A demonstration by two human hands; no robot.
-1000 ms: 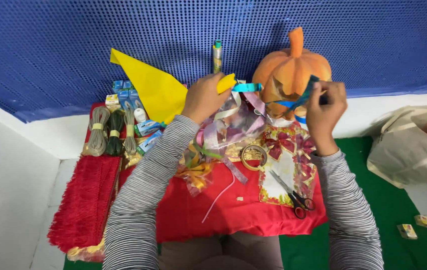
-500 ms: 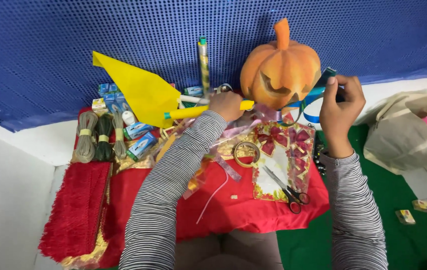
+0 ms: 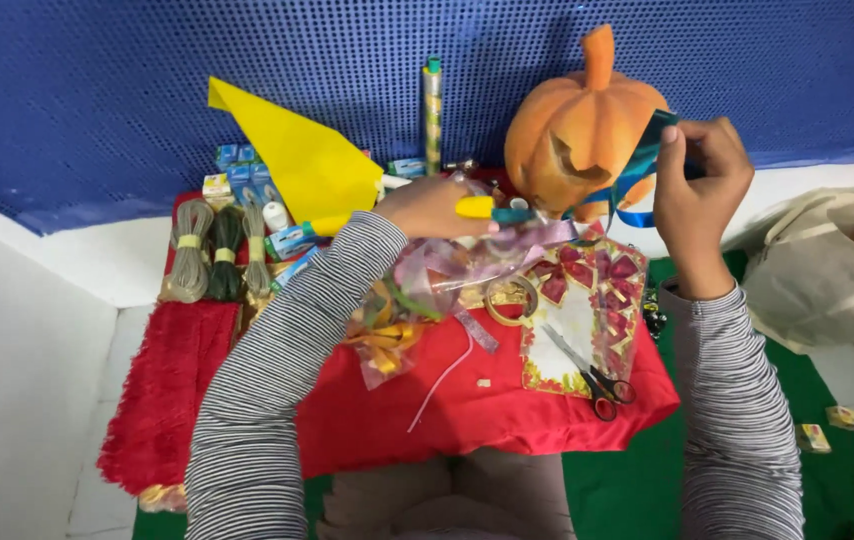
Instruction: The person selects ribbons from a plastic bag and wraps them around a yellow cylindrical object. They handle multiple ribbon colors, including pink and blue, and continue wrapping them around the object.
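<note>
My left hand (image 3: 431, 206) is closed on a yellow-handled tool (image 3: 475, 207) whose teal tip points at the orange carved pumpkin (image 3: 575, 128). My right hand (image 3: 699, 178) pinches a shiny blue ribbon (image 3: 637, 178) against the pumpkin's right side; the ribbon loops down under its front. Both arms wear striped sleeves. Below my left hand lies a heap of clear bags with ribbons (image 3: 447, 275) on the red cloth (image 3: 467, 405).
A yellow paper cone (image 3: 297, 150), an upright patterned roll (image 3: 433, 115), cord bundles (image 3: 209, 250) and small blue boxes (image 3: 237, 170) are at the left. Scissors (image 3: 592, 372) lie on a decorated card (image 3: 577, 320); a tape ring (image 3: 510, 298) is beside it. A beige bag (image 3: 827, 265) is right.
My left hand has brought the yellow tool rightward, closer to the pumpkin. My right hand has stayed on the blue ribbon at the pumpkin's right side.
</note>
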